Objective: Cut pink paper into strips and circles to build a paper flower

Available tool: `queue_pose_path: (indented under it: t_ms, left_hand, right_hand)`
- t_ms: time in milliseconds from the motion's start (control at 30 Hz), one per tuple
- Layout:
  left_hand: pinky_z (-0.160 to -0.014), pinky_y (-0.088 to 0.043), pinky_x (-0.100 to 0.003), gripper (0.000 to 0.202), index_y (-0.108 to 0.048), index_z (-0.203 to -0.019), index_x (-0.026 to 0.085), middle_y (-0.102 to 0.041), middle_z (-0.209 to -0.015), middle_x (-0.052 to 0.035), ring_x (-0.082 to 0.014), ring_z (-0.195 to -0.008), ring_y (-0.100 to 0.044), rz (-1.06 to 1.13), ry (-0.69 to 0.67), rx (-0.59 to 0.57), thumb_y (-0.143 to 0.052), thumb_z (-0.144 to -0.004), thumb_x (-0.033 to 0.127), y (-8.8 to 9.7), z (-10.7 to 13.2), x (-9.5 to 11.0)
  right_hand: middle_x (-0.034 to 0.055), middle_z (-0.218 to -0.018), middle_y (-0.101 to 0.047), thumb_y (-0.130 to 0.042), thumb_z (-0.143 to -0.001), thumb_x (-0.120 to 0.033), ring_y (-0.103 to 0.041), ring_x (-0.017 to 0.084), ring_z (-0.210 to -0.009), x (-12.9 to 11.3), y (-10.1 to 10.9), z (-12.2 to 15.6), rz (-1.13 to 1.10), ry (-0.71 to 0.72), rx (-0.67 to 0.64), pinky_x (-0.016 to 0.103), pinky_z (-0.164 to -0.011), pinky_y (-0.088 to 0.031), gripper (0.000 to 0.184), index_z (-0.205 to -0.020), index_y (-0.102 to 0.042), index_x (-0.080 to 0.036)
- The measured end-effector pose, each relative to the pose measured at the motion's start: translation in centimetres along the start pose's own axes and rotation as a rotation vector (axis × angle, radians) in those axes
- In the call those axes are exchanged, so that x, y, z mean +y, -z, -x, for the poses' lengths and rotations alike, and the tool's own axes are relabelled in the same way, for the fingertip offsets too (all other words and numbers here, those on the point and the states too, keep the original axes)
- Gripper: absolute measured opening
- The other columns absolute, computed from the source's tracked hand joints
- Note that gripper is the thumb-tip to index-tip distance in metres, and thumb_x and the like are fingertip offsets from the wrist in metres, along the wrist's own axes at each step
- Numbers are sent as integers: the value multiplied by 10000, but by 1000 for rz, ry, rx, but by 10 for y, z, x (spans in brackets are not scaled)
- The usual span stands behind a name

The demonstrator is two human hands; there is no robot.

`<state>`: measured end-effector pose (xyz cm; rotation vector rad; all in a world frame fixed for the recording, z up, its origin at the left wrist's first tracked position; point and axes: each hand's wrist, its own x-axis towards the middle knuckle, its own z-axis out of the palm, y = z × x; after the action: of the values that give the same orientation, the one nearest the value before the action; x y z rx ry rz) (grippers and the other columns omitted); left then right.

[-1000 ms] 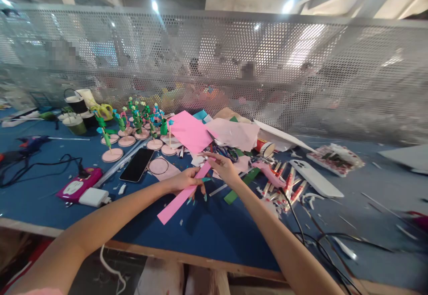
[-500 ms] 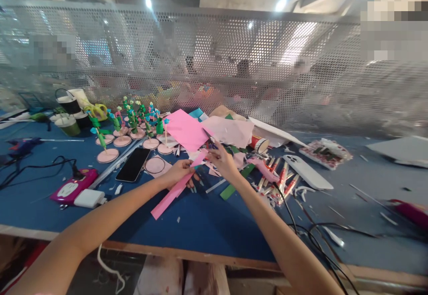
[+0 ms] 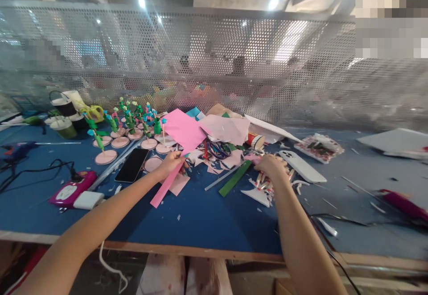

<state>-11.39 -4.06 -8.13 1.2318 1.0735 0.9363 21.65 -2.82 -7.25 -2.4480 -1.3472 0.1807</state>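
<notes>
My left hand [image 3: 174,163] is closed on a long pink paper strip [image 3: 163,192], pinched near its upper end; the strip slants down toward the front. Beneath it a paler pink paper piece [image 3: 180,184] lies on the table. Behind is a large pink paper sheet [image 3: 182,127]. My right hand [image 3: 270,166] is closed over a pink glue gun [image 3: 252,158] on the right of the pile; only the gun's front end shows. Dark-handled scissors [image 3: 219,150] rest among paper scraps between the hands. A green paper strip [image 3: 236,178] lies left of my right hand.
Paper flowers on round pink bases [image 3: 106,156] stand at left, near a black phone [image 3: 132,165] and magenta power strip [image 3: 75,188]. A white phone [image 3: 302,166] lies right. A perforated metal screen [image 3: 214,54] runs along the back; a black cord [image 3: 341,218] crosses the right.
My right hand has moved right, from beside the pink strip to the glue gun, uncovering the scissors. My left hand still holds the strip. The paler pink piece now lies visible under it.
</notes>
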Motion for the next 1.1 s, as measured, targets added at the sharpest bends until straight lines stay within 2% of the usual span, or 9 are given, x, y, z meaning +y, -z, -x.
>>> queue_pose_path:
  t_ms: [167,333,433,533,667,800,933,1000,1100]
  left_hand:
    - [-467,-486,-211,371,-527,-761,133,-657,-605,-12,-109,-463,-598,186,-86,-230,-755,-678,414,-11,8,-3]
    - [-720,-540,-308,480,-603,-847,129,-715,-886,-96,-201,-824,-687,256,-27,-577,-791,-596,492,-58,8,-10]
    - [-755,-507,-258,451,-643,-847,121,-702,-1016,-116,-179,-913,-663,207,-20,-565,-801,-593,458,-91,-4,-13]
    - [-664,-525,-255,444,-619,-785,127,-715,-936,-92,-155,-737,-681,311,-30,-532,-816,-565,459,-106,-17,-5]
    - [-432,-481,-227,445,-611,-850,131,-721,-754,-64,-108,-412,-586,377,-150,-569,-802,-595,442,-83,-23,32]
    - [-349,-410,-179,300,-588,-938,133,-742,-826,-60,-56,-326,-513,311,-384,-365,-725,-721,288,-34,-18,67]
    - [-354,-425,-196,358,-504,-1053,97,-741,-834,-119,-93,-325,-546,132,-267,-274,-667,-779,259,2,-3,62]
    - [-353,-431,-207,435,-464,-1092,93,-740,-790,-120,-117,-323,-558,88,-167,-262,-686,-765,275,11,4,48]
    - [-404,-490,-231,473,-475,-1049,111,-733,-735,-79,-136,-360,-592,87,-91,-236,-732,-711,317,18,11,27]
  right_hand:
    - [263,-1132,-566,-668,-685,-280,-528,420,-1117,-13,1,16,41,-82,109,536,-834,-455,569,-1189,-508,-70]
    - [299,-1153,-513,-590,-744,-200,-574,398,-1057,-28,8,31,-25,7,271,469,-821,-461,516,-1194,-414,-19]
    - [294,-1146,-494,-591,-738,-207,-568,399,-1046,-35,11,35,-73,81,340,449,-812,-459,507,-1168,-401,-18]
    - [259,-1104,-504,-556,-773,-256,-589,355,-982,-36,11,33,-183,145,428,435,-791,-465,426,-1120,-416,-54]
    - [152,-933,-558,-528,-795,-369,-596,286,-843,-30,8,23,-423,233,531,418,-736,-468,293,-976,-441,-156]
    - [23,-642,-532,-526,-768,-458,-576,239,-667,-30,9,18,-713,224,465,394,-671,-464,268,-813,-419,-217]
    - [21,-638,-577,-473,-744,-593,-523,174,-492,-40,14,22,-1213,326,127,320,-497,-434,384,-798,-473,-213]
    - [23,-652,-598,-512,-708,-560,-497,151,-457,-43,17,26,-1414,401,-87,285,-437,-396,370,-812,-512,-205]
    - [-3,-537,-550,-526,-686,-454,-435,135,-393,-44,22,34,-1502,482,-418,251,-370,-319,301,-824,-565,-190]
